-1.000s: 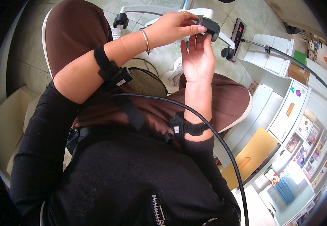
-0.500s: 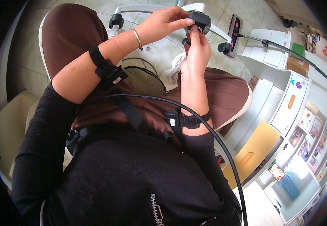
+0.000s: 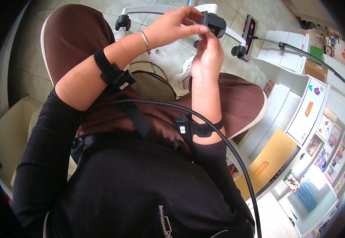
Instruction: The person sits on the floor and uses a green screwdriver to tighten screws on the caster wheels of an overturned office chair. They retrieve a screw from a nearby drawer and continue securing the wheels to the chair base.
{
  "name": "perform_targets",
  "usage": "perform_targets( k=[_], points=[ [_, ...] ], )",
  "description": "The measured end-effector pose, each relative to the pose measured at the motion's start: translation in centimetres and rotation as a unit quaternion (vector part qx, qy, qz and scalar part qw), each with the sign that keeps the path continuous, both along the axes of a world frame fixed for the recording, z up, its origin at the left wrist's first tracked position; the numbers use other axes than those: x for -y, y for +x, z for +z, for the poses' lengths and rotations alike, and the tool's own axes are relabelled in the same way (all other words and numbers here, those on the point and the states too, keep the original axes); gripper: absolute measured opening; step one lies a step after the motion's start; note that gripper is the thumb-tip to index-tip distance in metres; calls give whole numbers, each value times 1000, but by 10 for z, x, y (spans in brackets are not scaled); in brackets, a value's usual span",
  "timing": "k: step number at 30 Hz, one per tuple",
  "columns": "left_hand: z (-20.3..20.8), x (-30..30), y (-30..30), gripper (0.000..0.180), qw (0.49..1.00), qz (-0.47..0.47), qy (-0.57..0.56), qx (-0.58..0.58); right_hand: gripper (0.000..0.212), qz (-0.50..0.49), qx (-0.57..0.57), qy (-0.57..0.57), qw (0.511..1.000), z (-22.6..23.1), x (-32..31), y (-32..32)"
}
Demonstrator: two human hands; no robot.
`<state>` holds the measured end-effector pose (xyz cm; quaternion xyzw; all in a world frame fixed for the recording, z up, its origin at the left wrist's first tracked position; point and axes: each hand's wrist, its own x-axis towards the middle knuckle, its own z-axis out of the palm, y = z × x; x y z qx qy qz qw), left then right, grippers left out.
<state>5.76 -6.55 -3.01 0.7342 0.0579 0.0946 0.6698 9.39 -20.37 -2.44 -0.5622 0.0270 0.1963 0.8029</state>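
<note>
A black chair caster (image 3: 215, 24) sits by the white chair base (image 3: 205, 8) at the top of the view. My left hand (image 3: 175, 26) reaches it from the left, fingers curled behind its side and thumb pressed near its lower edge. From below comes my right hand (image 3: 208, 59), its fingers drawn together just under the caster. The right fingertips meet the left thumb there. Anything small between them is too fine to make out. A thin, pale, wispy bit shows beside the left fingers.
Other casters (image 3: 123, 22) stand on the tiled floor (image 3: 256, 12). A floor brush head (image 3: 248, 37) with a long handle lies to the right, by white drawers (image 3: 307, 107). A black cable (image 3: 236, 154) arcs across my lap. A yellow panel (image 3: 269, 158) leans at the right.
The caster has shifted slightly right. My left thumb has slid lower along it. The right fingers, formerly stretched up against the caster, have bent and come together at the left thumb.
</note>
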Motion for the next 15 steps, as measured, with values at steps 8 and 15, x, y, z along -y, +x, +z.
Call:
perform_targets(
  k=[8,15],
  points=[
    [-13,-5,-2,50,999,-40,-5,18,22,3,-3,-8,1000,-4,2,-1],
    [-12,-10,-3,47,997,-63,-25,-35,24,-24,-6,-22,999,-6,7,0]
  ],
)
